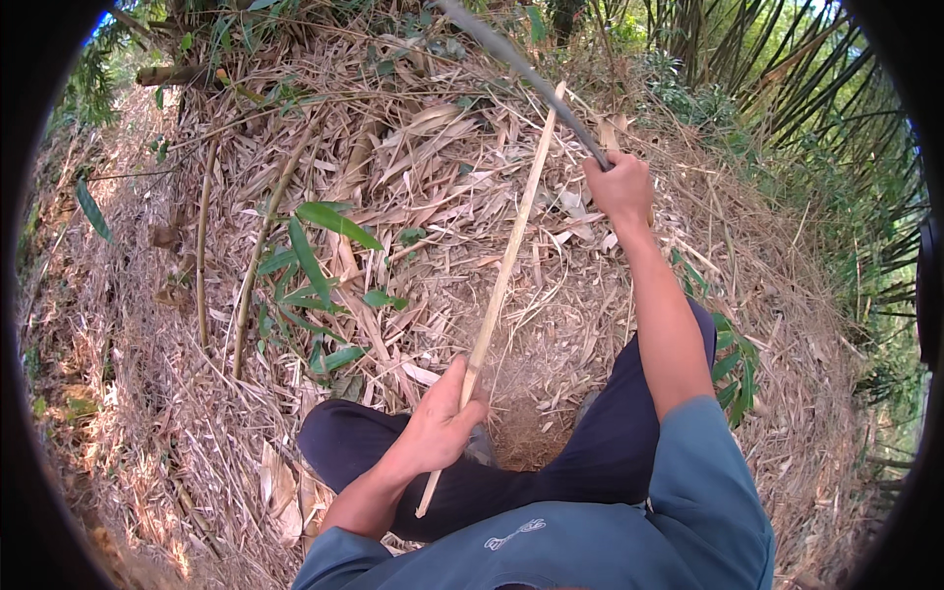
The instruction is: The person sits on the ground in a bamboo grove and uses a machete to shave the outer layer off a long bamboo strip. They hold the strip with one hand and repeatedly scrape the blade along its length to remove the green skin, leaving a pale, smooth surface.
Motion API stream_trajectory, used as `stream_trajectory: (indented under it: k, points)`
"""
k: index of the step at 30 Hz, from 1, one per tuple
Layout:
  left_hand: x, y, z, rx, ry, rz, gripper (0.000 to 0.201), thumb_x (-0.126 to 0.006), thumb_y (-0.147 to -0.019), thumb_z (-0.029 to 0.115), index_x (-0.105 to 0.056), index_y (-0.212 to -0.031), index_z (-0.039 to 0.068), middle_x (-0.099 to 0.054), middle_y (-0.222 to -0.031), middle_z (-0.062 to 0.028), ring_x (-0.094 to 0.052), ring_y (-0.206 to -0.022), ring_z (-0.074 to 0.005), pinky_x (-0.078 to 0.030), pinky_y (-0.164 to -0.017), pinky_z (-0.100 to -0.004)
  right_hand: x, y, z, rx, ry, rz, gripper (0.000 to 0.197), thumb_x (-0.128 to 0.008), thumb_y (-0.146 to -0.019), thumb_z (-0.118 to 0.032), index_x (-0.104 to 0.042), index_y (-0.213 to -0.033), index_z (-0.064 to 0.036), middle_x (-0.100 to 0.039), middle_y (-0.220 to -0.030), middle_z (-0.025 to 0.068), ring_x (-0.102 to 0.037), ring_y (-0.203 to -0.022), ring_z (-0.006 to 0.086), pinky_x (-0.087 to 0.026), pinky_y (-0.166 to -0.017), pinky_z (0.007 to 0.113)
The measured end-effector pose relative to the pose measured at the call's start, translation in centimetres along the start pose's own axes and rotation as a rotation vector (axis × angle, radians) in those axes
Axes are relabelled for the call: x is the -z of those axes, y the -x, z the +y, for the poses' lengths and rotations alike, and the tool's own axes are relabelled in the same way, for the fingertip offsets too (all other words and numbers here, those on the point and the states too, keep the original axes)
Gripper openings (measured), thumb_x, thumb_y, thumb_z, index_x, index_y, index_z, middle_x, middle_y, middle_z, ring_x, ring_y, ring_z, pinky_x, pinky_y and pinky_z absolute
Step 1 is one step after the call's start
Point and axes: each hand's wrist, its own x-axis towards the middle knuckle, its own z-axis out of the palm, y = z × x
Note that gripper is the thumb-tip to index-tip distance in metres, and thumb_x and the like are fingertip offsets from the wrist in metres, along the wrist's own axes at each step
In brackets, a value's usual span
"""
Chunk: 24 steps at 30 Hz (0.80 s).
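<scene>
My left hand [440, 420] is closed around a long, pale split-bamboo strip [516, 231]. The strip slants up and to the right, its lower end poking out below my fist above my dark trousers. Farther up on the right, my right hand [620, 187] grips a machete [521, 67], whose handle is hidden in the fist. Its long, dark grey blade points up and to the left, somewhat blurred. In the picture the blade passes close by the strip's upper end; I cannot tell whether they touch.
Dry bamboo leaves [433, 128] and straw cover the sloping ground. Green leaves [313, 261] and thin upright stems [264, 251] stand at the left of the strip. Dense bamboo stalks [796, 69] rise at the far right. My bent knees [339, 438] frame a bare patch of soil [531, 442].
</scene>
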Motion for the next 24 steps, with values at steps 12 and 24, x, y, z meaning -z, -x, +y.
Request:
stream_trajectory:
  k: [12, 24]
  points:
    - [1.2, -1.9, 0.1, 0.279, 0.979, -0.337, 0.020, -0.053, -0.084, 0.005, -0.047, -0.103, 0.008, -0.039, -0.064, -0.0015, -0.036, -0.041, -0.0099, -0.033, -0.037, -0.0269, -1.0, 0.9, -0.8, -0.313, -0.971, -0.239, 0.038, -0.073, -0.092, -0.037, -0.064, -0.076, -0.0045, -0.047, -0.055, -0.0059, -0.040, -0.043, 0.0056, -0.033, -0.042, 0.027]
    - [-1.0, -2.3, 0.7, 0.094, 0.823, -0.392, 0.056, -0.050, -0.104, 0.023, -0.031, -0.153, 0.002, -0.046, -0.066, -0.0034, -0.044, -0.045, -0.0076, -0.040, -0.040, -0.0238, 1.0, 3.1, -1.1, -0.260, -1.179, -0.344, 0.033, -0.079, -0.090, -0.023, -0.054, -0.072, -0.0121, -0.046, -0.056, -0.0070, -0.040, -0.045, 0.0028, -0.029, -0.042, 0.023]
